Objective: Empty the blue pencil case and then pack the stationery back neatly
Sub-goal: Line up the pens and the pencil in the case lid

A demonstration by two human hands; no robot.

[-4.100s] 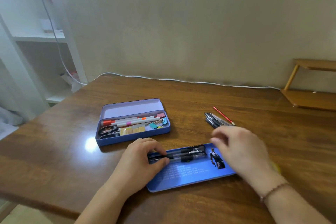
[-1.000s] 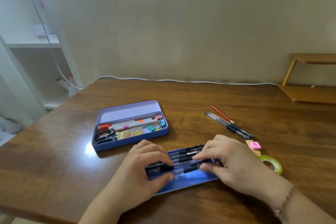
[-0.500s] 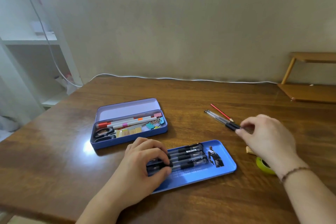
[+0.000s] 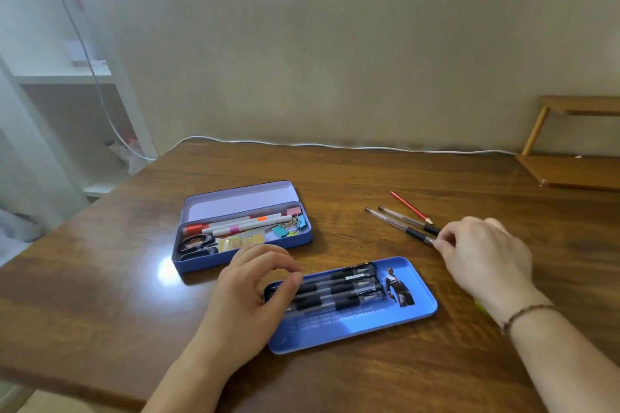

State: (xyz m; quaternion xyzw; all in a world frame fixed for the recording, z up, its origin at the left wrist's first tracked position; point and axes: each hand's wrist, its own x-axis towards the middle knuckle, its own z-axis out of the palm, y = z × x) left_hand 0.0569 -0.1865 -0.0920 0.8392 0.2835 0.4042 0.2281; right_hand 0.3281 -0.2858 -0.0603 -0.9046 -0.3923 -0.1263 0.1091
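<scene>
A person's left hand (image 4: 250, 292) rests on the near left end of a shallow blue tray (image 4: 355, 325), fingers curled, thumb and fingertips pressing down on the grip ends of a row of black pens (image 4: 339, 288) lying side by side in the tray. The right hand (image 4: 483, 255), a beaded bracelet (image 4: 526, 313) at the wrist, reaches out to the right, its thumb and forefinger pinching the near tip of one of two clear pens (image 4: 399, 223) that lie loose on the wooden table (image 4: 335, 178). A red pencil (image 4: 411, 206) lies just beyond that pair, apart from the hand.

The tray sits at the table's near edge between the two arms, a small printed figure (image 4: 397, 287) at its right end. Behind the left hand stands the open blue pencil case (image 4: 241, 228), lid tipped back. Inside it lie white markers (image 4: 245, 223) with orange and pink bands, black-handled scissors (image 4: 196, 245), coloured binder clips (image 4: 290, 228), a pink eraser (image 4: 293, 210) and a strip of yellowish tabs (image 4: 243, 240).

A white cable (image 4: 335, 145) runs along the table's far edge below a plain wall. A wooden rack (image 4: 570, 144) stands at the far right, white shelves (image 4: 67, 77) at the left.
</scene>
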